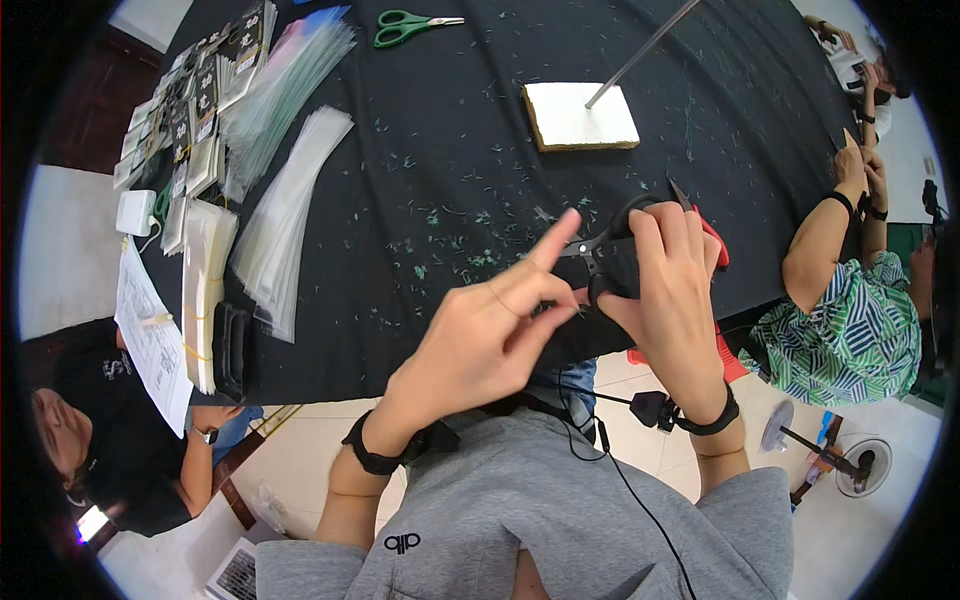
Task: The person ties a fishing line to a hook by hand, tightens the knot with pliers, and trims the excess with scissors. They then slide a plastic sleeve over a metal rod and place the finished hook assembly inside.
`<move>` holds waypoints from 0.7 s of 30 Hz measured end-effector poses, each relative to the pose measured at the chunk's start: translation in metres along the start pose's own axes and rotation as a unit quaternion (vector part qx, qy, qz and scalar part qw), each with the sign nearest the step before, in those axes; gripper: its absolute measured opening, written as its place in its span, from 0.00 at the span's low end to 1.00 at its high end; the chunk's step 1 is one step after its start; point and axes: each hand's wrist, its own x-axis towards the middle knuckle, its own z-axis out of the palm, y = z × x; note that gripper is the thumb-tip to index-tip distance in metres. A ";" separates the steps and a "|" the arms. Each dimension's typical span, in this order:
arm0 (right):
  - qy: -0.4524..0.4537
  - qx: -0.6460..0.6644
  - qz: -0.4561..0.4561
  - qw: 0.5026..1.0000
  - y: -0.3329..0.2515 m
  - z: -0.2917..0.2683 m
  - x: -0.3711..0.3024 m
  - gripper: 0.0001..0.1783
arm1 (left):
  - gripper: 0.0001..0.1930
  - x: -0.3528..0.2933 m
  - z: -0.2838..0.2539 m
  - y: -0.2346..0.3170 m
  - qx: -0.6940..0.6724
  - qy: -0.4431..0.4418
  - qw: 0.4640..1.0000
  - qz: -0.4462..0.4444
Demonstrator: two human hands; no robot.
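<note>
My right hand holds a pair of scissors with dark handles, thumb and fingers in the loops. The blades point left toward my left hand and look spread apart. My left hand has its index finger stretched out beside the blades. Its thumb and another finger are pinched together just below the scissors; whatever they hold is too small to make out. A red-handled tool with a dark pointed blade lies behind my right hand, partly hidden by it. Small green clippings are scattered over the black cloth.
Beyond my hands, a white-topped foam block has a thin rod standing in it. Green-handled scissors lie at the far edge. Clear plastic sleeves and packets are piled at left. People sit on both sides.
</note>
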 end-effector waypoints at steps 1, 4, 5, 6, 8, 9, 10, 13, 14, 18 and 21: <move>-0.003 -0.004 0.004 1.000 0.001 0.000 -0.001 0.35 | 0.07 0.000 -0.003 -0.004 0.004 0.019 1.000 -0.011; 0.003 -0.004 0.014 1.000 0.006 0.000 -0.003 0.34 | 0.04 -0.002 -0.018 -0.017 0.000 0.101 0.994 -0.046; 0.011 0.000 0.018 1.000 0.008 0.000 -0.004 0.33 | 0.04 -0.002 -0.021 -0.014 -0.035 0.134 0.986 -0.096; 0.011 0.002 0.016 1.000 0.010 0.001 -0.005 0.33 | 0.03 -0.002 -0.023 -0.015 -0.056 0.156 0.979 -0.119; 0.024 0.041 0.013 0.999 0.014 0.003 -0.006 0.33 | 0.04 -0.001 -0.019 -0.011 -0.125 0.181 0.965 -0.143; 0.024 0.041 0.013 0.999 0.015 0.005 -0.007 0.33 | 0.04 0.000 -0.016 -0.009 -0.196 0.203 0.945 -0.164; 0.025 0.059 0.021 0.998 0.016 0.006 -0.008 0.35 | 0.04 0.001 -0.015 -0.005 -0.215 0.196 0.940 -0.181; 0.023 0.101 0.020 0.994 0.012 0.003 -0.007 0.35 | 0.05 -0.002 -0.007 -0.001 -0.251 0.211 0.926 -0.186; 0.023 0.126 0.012 0.992 0.010 0.002 -0.007 0.33 | 0.05 -0.003 -0.004 0.000 -0.261 0.220 0.922 -0.184; 0.036 0.131 -0.015 0.991 0.009 0.005 -0.007 0.30 | 0.06 -0.004 -0.002 0.012 -0.314 0.205 0.907 -0.193; 0.026 0.112 -0.048 0.992 0.008 0.005 -0.009 0.24 | 0.06 -0.006 -0.005 0.013 -0.326 0.197 0.906 -0.187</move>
